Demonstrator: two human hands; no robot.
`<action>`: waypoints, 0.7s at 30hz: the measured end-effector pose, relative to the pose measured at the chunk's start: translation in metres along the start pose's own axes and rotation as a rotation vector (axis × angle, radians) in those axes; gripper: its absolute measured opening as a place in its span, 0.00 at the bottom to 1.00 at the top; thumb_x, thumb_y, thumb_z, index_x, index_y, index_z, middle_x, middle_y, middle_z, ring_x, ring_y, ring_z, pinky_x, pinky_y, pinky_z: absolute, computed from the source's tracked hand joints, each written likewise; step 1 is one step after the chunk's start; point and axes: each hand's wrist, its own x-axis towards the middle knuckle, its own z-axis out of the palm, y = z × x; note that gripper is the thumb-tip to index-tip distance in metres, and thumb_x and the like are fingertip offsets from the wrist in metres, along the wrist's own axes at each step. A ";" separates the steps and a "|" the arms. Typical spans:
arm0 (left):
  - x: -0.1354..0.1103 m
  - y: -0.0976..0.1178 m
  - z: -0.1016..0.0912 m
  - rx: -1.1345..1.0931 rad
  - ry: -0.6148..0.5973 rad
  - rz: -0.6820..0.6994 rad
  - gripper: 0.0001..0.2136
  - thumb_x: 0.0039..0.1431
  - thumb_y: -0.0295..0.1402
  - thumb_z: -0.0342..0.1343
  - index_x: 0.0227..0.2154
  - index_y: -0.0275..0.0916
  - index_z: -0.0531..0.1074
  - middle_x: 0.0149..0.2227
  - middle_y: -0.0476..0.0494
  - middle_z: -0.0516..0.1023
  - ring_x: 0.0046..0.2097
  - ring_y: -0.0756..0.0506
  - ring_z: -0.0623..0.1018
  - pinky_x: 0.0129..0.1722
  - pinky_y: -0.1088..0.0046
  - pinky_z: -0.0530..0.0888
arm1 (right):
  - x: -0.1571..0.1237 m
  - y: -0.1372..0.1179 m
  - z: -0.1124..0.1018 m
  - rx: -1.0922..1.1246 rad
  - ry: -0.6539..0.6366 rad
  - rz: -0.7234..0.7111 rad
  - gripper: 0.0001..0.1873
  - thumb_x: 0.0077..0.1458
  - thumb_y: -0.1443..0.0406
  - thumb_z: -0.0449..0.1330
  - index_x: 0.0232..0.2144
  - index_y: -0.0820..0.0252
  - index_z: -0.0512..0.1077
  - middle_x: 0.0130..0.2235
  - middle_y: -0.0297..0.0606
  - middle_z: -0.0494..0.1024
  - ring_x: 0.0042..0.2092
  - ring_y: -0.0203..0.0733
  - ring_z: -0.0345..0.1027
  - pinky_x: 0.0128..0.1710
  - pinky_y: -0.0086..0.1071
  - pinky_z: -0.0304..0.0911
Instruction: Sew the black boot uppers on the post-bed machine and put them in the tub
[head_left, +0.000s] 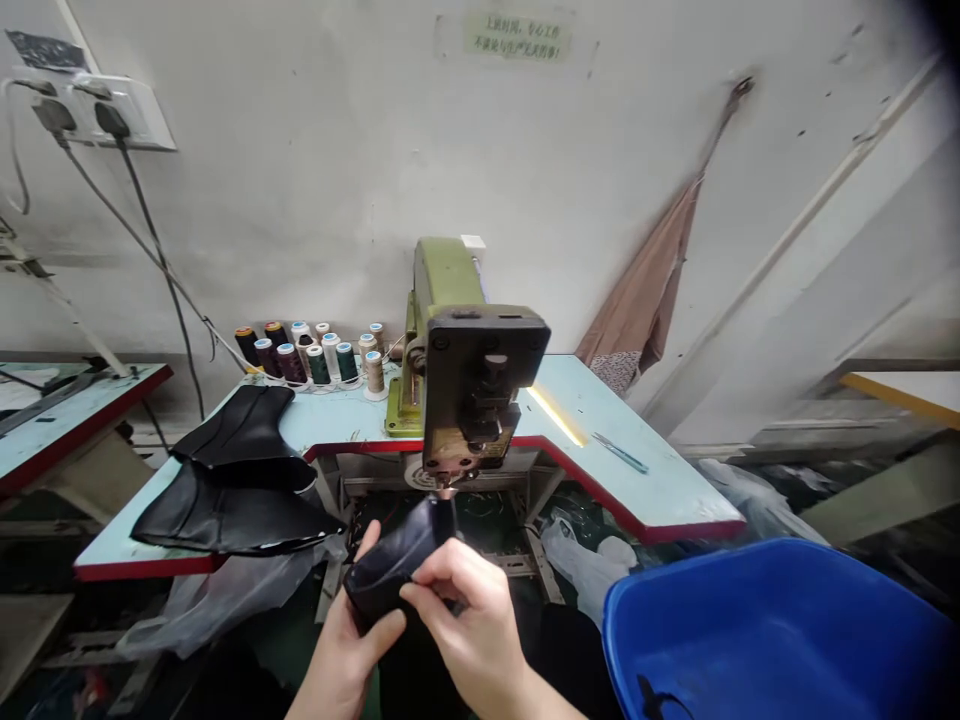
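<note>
A black leather boot upper [397, 555] is held between my two hands, just below the needle area of a green sewing machine [450, 270]. My left hand [352, 625] wraps around its left and lower side, thumb on the near edge. With thumb and forefinger, my right hand [469, 605] pinches the near right edge. The far end of the piece reaches up to the machine's small working tip [445, 490]; whether it touches there I cannot tell. Other black leather boot uppers [225, 490] lie stacked on the light blue table, left of the machine.
Several thread spools [319, 360] stand at the back of the table [675, 490]. Blue-handled thread snips [621, 453] lie on its right side. A large blue tub [765, 620] stands at lower right, near my right arm. Plastic bags [592, 560] hang or lie below.
</note>
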 end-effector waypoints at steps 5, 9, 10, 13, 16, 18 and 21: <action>-0.018 -0.014 -0.009 -0.265 -0.119 -0.078 0.35 0.46 0.41 0.69 0.59 0.50 0.65 0.64 0.46 0.63 0.67 0.32 0.56 0.63 0.58 0.61 | -0.025 0.002 0.011 -0.042 -0.016 -0.142 0.06 0.53 0.74 0.62 0.28 0.60 0.70 0.27 0.33 0.72 0.27 0.33 0.68 0.25 0.23 0.63; -0.018 -0.011 -0.008 -0.323 -0.202 -0.135 0.33 0.46 0.40 0.70 0.57 0.52 0.68 0.59 0.46 0.72 0.62 0.34 0.66 0.63 0.58 0.59 | -0.028 0.001 0.009 -0.079 -0.021 -0.150 0.07 0.54 0.74 0.61 0.29 0.60 0.69 0.27 0.33 0.72 0.28 0.34 0.69 0.25 0.24 0.65; -0.017 -0.011 -0.008 -0.323 -0.220 -0.142 0.33 0.46 0.39 0.70 0.57 0.52 0.68 0.57 0.46 0.73 0.61 0.34 0.67 0.64 0.58 0.58 | -0.028 0.002 0.007 -0.092 -0.029 -0.147 0.06 0.54 0.74 0.60 0.29 0.59 0.69 0.27 0.33 0.72 0.28 0.34 0.69 0.26 0.24 0.65; -0.016 -0.011 -0.007 -0.306 -0.237 -0.127 0.32 0.46 0.38 0.70 0.57 0.51 0.68 0.55 0.44 0.75 0.61 0.35 0.68 0.63 0.58 0.59 | -0.032 0.007 -0.002 -0.165 -0.083 -0.160 0.05 0.56 0.73 0.59 0.33 0.58 0.69 0.29 0.34 0.74 0.29 0.35 0.71 0.28 0.25 0.69; -0.013 -0.013 -0.007 -0.279 -0.211 -0.127 0.32 0.46 0.37 0.70 0.57 0.49 0.68 0.55 0.43 0.75 0.60 0.35 0.68 0.62 0.60 0.62 | -0.043 0.022 -0.017 -0.377 -0.200 -0.267 0.16 0.56 0.70 0.60 0.48 0.59 0.67 0.39 0.43 0.79 0.38 0.44 0.75 0.39 0.34 0.73; -0.008 -0.017 -0.007 -0.272 -0.157 -0.181 0.32 0.47 0.36 0.69 0.57 0.48 0.68 0.54 0.42 0.76 0.59 0.36 0.70 0.60 0.61 0.64 | -0.053 0.038 -0.027 -0.567 -0.337 -0.318 0.34 0.51 0.66 0.64 0.59 0.62 0.59 0.45 0.51 0.78 0.44 0.54 0.74 0.48 0.47 0.71; 0.005 -0.028 -0.006 -0.260 -0.003 -0.290 0.32 0.47 0.36 0.69 0.56 0.46 0.67 0.51 0.41 0.78 0.54 0.37 0.74 0.55 0.61 0.69 | -0.072 0.072 -0.040 -0.760 -0.563 -0.179 0.51 0.43 0.68 0.68 0.66 0.67 0.49 0.37 0.48 0.81 0.38 0.55 0.75 0.53 0.55 0.64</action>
